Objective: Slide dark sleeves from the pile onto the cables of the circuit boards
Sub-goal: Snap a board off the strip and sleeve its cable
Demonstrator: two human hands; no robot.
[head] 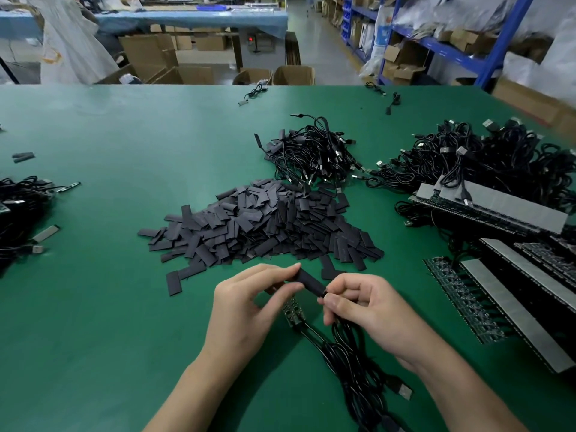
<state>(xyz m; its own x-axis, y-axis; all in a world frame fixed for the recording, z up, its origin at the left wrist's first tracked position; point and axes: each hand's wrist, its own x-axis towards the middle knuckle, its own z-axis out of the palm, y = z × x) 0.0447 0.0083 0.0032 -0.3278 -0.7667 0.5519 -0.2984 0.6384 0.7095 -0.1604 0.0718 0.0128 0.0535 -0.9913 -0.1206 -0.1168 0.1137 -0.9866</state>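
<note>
Partly hidden sleeve [309, 281]; left hand [246, 305], right hand [372, 310] pinching ends (cable [341, 346] obscured)

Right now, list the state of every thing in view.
Left hand: pinches sleeve.
Right hand: fingers pinch cable at sleeve's end.
Sleeve: held above table, tilted.
Boards: on table, bare.
Pile: loose heap, untouched.

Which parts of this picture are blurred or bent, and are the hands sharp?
Head view: the left hand, the right hand and the sleeve pile are sharp; the shelves at upper right are smeared; the wide lens stretches the corners; the light is even, shadows soft.
</note>
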